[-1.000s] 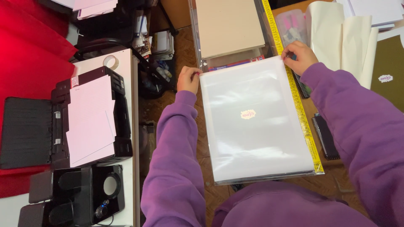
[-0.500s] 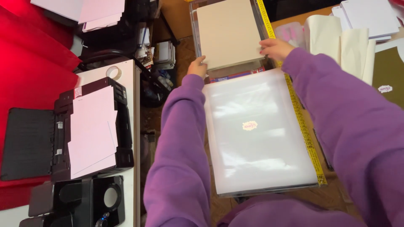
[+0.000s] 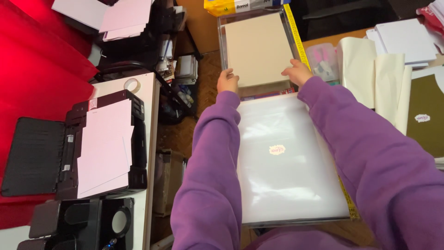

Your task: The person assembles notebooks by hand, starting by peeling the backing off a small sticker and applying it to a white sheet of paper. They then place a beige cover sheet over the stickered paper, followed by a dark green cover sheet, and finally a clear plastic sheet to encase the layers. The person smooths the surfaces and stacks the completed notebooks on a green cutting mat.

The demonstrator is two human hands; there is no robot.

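Stack of cream/beige card sheets (image 3: 257, 48), rectangular, lying flat inside a clear plastic tray w/ upright walls, far end of worktop. Near edge of stack sits just past both hands. Just beside it, nearer the person: stack of glossy clear plastic sleeves (image 3: 284, 157), flat, w/ small oval sticker approx. centre.

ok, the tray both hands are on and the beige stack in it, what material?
Tray: looks like clear hard plastic, since its walls are see-through and glossy. Beige stack: probably paper or card, with a matte, flat, square-cut top. Left hand and right hand rest at its near edge.
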